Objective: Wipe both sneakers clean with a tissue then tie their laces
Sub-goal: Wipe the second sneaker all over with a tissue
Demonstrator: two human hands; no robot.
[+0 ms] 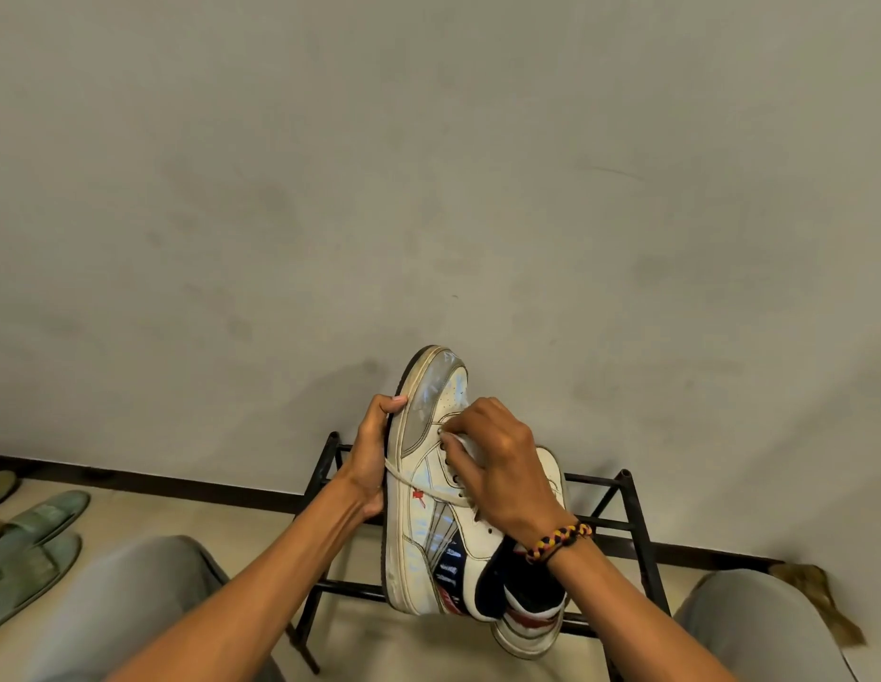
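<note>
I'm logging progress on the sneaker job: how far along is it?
Done: cannot tell; no tissue shows. In hand: the left hand grips the raised sneaker by its sole while the right hand pinches at its eyelets, a loose lace trailing. Left: that bow, plus the second sneaker underneath.

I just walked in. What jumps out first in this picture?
A white sneaker held up at centre, toe pointing upward, against a bare grey wall. The left hand grips its sole while the right hand pinches the lace near the toe. A black metal rack stands behind.
</note>
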